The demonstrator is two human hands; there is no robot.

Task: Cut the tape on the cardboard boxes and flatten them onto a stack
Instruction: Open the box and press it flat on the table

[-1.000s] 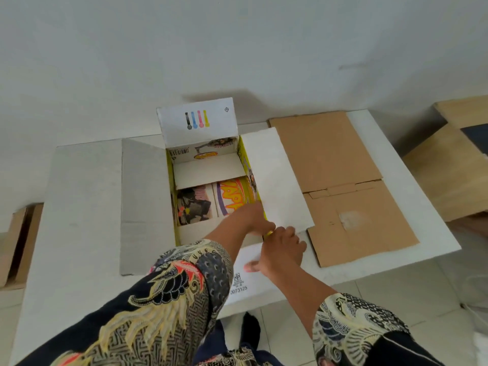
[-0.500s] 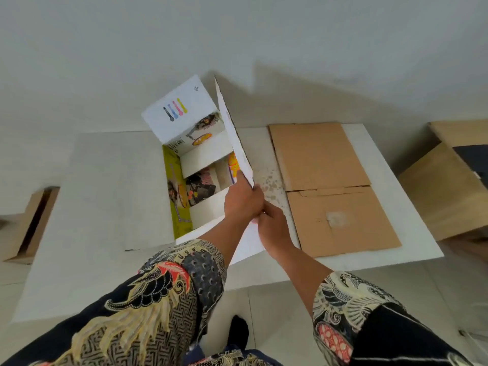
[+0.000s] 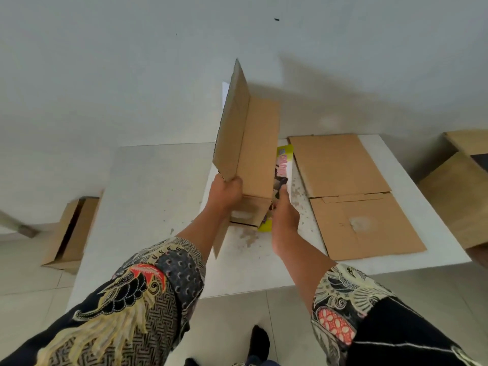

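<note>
A cardboard box (image 3: pixel 253 143), brown on this side with a yellow printed face at its right edge, stands tilted up on end over the white table (image 3: pixel 158 196). Its flaps hang open and one tall flap rises toward the wall. My left hand (image 3: pixel 227 192) grips the lower left edge of a brown panel, fingers curled around it. At the box's right side, my right hand (image 3: pixel 284 212) holds the printed yellow edge. A flattened brown cardboard box (image 3: pixel 348 191) lies flat on the table's right half.
An open brown box (image 3: pixel 70 231) stands on the floor left of the table. Larger brown cardboard boxes (image 3: pixel 459 191) sit at the right edge. A white wall rises behind the table. Specks of debris dot the tabletop near the box.
The box was lying open on the table with its white flaps spread. Both hands have lifted it, turned it over and swung it rightward, so its brown outside now faces me.
</note>
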